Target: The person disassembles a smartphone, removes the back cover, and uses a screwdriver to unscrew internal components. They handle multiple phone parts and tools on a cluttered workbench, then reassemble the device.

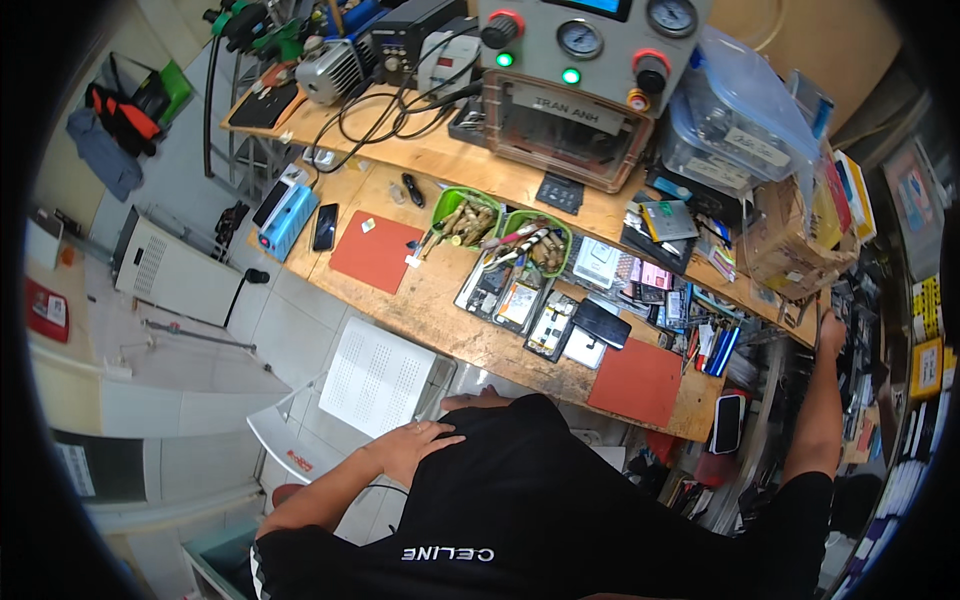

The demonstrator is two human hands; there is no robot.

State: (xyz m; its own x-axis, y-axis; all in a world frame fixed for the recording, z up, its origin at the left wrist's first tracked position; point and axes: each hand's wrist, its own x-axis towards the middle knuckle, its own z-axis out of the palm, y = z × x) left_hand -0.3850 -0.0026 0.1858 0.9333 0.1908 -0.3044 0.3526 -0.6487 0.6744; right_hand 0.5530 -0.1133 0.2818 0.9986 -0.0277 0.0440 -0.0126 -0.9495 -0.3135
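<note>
Two red mats [372, 251] lie on the wooden workbench [435, 312] above white floor tiles [272, 328].

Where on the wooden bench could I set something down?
The flat red right mat, beside the flat black slab, looks bare; so does brown wood between the flat red left mat and opened rectangular phones. Crowded: around the green plastic baskets.

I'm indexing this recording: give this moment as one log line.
left hand: open on black clothing; right hand: near cardboard box, grip unclear; white perforated seat: beside bench
</note>
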